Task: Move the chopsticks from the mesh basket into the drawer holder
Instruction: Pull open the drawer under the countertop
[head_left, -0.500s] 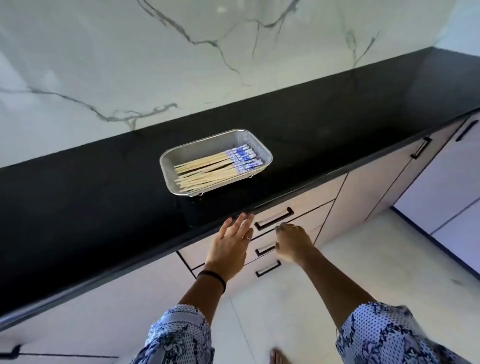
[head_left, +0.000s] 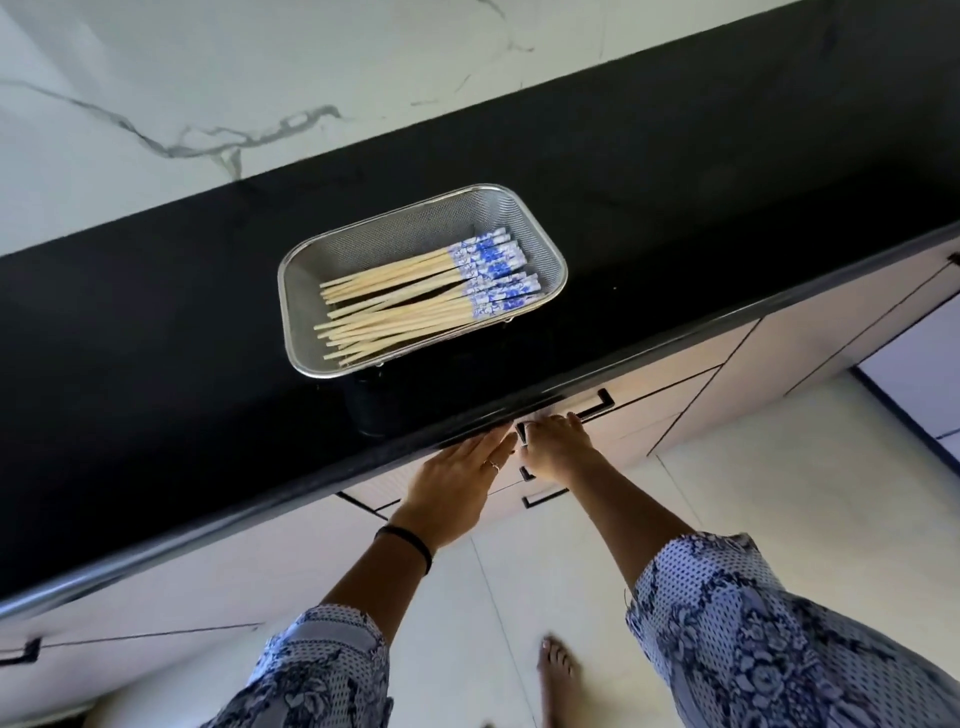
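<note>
A silver mesh basket stands on the black countertop, close to its front edge. Several bamboo chopsticks with blue-and-white ends lie inside it. Below the counter edge, my right hand curls around the black handle of the top drawer, which is closed. My left hand is flat with fingers stretched out, its fingertips under the counter edge beside the right hand, holding nothing. The drawer holder is hidden.
A white marble wall rises behind the counter. Two more drawer handles sit below the top one, and further cabinets run to the right. My bare foot stands on the light tiled floor.
Both hands have moved up and forward to the top drawer front. The right hand has closed on its handle. The camera has moved closer to the counter.
</note>
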